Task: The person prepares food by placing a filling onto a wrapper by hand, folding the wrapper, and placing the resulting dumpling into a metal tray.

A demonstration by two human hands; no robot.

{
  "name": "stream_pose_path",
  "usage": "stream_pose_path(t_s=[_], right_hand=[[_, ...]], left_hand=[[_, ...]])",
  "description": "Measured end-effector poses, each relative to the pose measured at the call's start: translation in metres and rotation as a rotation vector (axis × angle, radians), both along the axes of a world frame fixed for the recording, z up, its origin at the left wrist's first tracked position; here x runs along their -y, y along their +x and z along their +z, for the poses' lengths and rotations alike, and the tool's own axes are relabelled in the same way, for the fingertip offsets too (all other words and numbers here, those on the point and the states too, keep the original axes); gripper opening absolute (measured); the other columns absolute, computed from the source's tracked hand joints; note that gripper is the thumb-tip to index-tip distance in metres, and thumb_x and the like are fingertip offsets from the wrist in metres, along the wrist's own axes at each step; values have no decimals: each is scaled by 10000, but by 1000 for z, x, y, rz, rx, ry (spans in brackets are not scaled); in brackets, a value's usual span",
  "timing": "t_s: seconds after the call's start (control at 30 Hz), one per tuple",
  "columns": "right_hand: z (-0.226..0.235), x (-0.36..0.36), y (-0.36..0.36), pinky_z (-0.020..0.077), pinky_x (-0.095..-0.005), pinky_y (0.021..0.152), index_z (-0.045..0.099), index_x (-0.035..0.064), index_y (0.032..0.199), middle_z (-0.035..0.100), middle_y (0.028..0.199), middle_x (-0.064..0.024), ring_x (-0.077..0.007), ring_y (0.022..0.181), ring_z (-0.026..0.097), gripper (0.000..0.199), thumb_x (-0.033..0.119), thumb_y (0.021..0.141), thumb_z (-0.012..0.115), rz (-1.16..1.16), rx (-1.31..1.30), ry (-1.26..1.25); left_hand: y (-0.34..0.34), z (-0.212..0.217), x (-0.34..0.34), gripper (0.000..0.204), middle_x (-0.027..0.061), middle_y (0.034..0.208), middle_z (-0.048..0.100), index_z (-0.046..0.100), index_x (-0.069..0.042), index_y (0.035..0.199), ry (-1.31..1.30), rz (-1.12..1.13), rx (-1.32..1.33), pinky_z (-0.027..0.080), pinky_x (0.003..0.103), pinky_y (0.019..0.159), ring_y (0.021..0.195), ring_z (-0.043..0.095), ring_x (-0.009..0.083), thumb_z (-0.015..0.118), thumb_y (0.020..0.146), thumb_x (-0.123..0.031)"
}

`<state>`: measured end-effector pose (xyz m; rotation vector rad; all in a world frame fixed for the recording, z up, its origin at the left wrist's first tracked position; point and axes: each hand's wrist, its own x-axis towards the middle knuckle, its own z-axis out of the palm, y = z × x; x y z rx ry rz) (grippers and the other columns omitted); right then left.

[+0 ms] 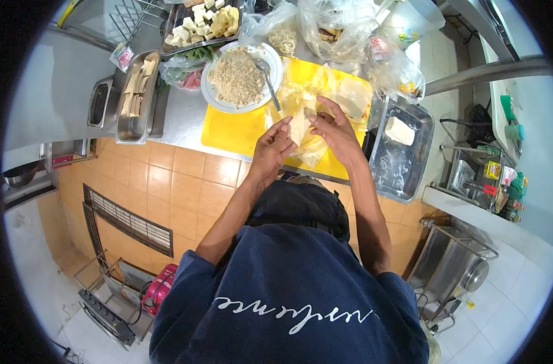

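Note:
My left hand (272, 151) and my right hand (339, 134) work close together over a yellow cutting board (228, 130). Between their fingertips is a pale, thin spring roll wrapper (298, 127), partly folded. My left fingers pinch its left edge, while my right thumb and fingers hold its other side. Under it lie crumpled clear plastic and loose wrapper pieces (313, 153). Just beyond, a white plate (211, 102) carries a mound of crumbly beige filling (237, 77), with a metal spoon (269, 85) resting on it. More pale wrapper sheets (353, 97) lie on the board's right side.
At left, a deep steel pan (131, 127) holds several folded rolls (136, 91). A tray of pale cubes (191, 27) stands at the back. Plastic bags (337, 30) crowd the far edge. To the right, a metal tray (404, 176) holds a white block (400, 130).

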<state>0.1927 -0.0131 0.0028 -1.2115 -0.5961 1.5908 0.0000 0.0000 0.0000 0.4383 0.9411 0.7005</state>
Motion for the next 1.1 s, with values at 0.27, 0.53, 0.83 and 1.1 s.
stream_pose_path(t_s=[0.27, 0.53, 0.83, 1.1], right_hand=[[-7, 8, -19, 472, -297, 866, 334, 24, 1481, 640, 1120, -108, -165, 995, 586, 732, 82, 867, 728, -24, 63, 34], [6, 6, -10, 463, -291, 882, 432, 70, 1446, 633, 1134, -112, -162, 1014, 580, 648, 101, 870, 727, 131, 134, 99], [25, 18, -15, 465, -370, 911, 610, 102, 1265, 585, 1205, -110, -275, 1059, 566, 398, 88, 874, 681, 53, 919, 430], [38, 24, -14, 429, -446, 959, 700, 106, 1114, 537, 1260, -122, -337, 1163, 500, 359, -3, 777, 646, 108, 1365, 590]], left_hand=[[2, -4, 4, 393, -66, 1150, 613, 540, -108, 1369, 89, 59, 56, 508, 250, 883, 982, 594, 45, 584, 1003, -242], [4, 10, -2, 474, -10, 1249, 584, 483, -74, 1400, -1, -27, -9, 513, 312, 935, 1116, 578, 99, 608, 987, -273], [5, -3, -1, 493, -15, 1235, 572, 462, -78, 1409, 28, -106, -47, 463, 314, 925, 1071, 554, 87, 622, 982, -264], [12, 1, -1, 385, -51, 1078, 572, 540, -110, 1327, 71, -182, -24, 433, 284, 918, 1009, 527, 53, 626, 985, -265]])
